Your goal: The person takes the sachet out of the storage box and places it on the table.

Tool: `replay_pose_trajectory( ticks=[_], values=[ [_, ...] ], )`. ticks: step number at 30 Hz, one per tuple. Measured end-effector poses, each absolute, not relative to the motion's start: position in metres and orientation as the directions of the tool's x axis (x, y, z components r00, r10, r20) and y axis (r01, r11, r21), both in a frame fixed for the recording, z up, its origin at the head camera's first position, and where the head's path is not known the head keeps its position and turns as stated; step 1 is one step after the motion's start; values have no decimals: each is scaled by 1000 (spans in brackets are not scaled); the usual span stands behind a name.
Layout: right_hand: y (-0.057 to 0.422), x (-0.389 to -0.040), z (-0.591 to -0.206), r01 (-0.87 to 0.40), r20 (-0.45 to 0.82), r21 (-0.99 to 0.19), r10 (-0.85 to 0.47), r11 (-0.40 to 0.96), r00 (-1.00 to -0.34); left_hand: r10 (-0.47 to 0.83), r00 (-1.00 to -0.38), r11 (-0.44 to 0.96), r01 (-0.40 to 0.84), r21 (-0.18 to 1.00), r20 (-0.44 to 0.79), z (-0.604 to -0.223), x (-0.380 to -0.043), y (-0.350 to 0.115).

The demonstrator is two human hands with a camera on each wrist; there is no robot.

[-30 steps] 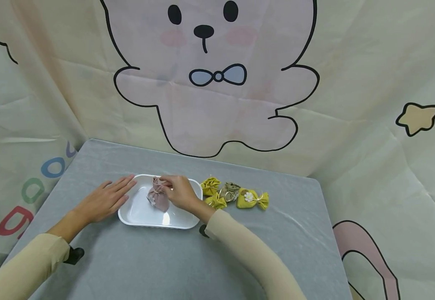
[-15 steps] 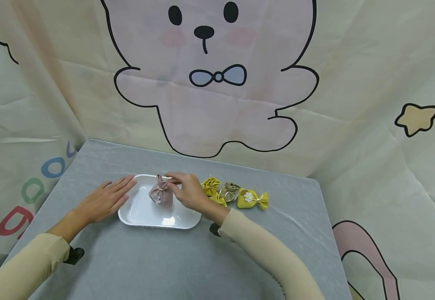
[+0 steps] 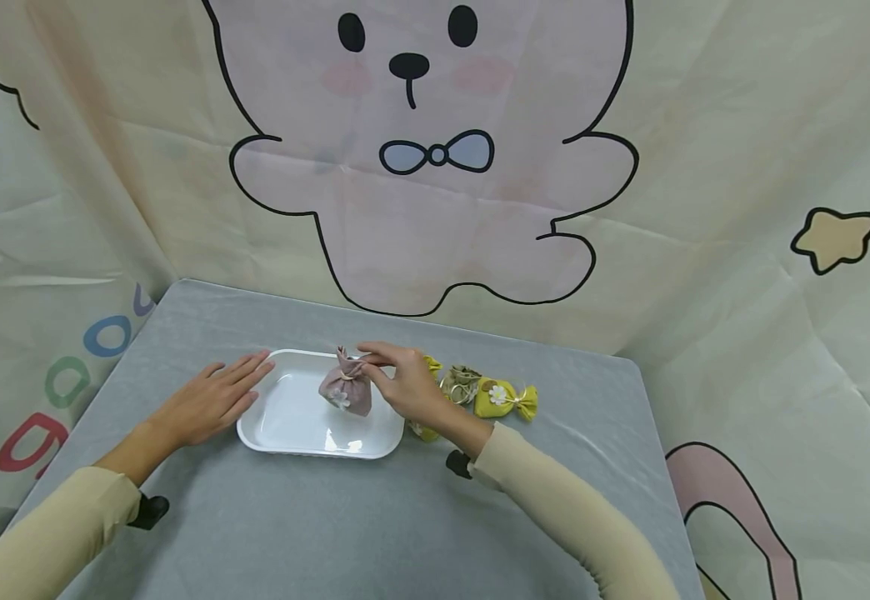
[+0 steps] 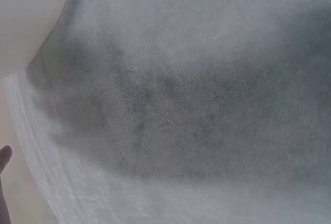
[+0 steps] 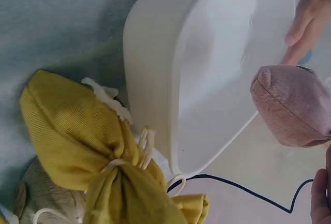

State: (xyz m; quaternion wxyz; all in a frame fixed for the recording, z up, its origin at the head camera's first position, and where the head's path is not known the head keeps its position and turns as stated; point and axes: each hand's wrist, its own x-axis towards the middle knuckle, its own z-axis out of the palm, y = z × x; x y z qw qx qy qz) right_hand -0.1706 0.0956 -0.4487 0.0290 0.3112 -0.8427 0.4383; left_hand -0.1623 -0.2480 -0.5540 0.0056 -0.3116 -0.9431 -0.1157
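A small dusty-pink drawstring pouch (image 3: 347, 395) with a white flower hangs over the right part of a white tray (image 3: 285, 421). My right hand (image 3: 411, 388) pinches its gathered neck between thumb and fingers. In the right wrist view, the pouch (image 5: 292, 107) is off the tray floor. My left hand (image 3: 206, 403) lies at the tray's left end, fingers straight and fingertips touching the rim. The left wrist view has mostly grey cloth, with a thumb tip (image 4: 5, 157) at its edge.
Right of the tray lie a yellow pouch with a white flower (image 3: 497, 397), a grey-green pouch (image 3: 459, 383) and other yellow pouches, partly behind my right hand. One yellow pouch (image 5: 67, 125) lies close by the tray's end. Grey cloth (image 3: 375, 533) covers the table; a printed curtain (image 3: 435, 233) hangs behind.
My right hand has lifted the pink pouch and carried it rightward, from the tray's middle toward its right end. The left hand and tray have stayed in place.
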Motion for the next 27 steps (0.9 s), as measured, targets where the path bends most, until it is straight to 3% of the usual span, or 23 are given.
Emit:
replay_pose_trajectory(
  ticks=[10, 27],
  values=[
    [116, -167, -439, -567, 392, -733, -447, 376, -804, 597, -790, 763, 613, 206, 141, -554, -162, -248],
    [150, -156, -426, -552, 441, -756, -351, 350, -826, 591, -801, 772, 597, 219, 101, -554, -161, -248]
  ],
)
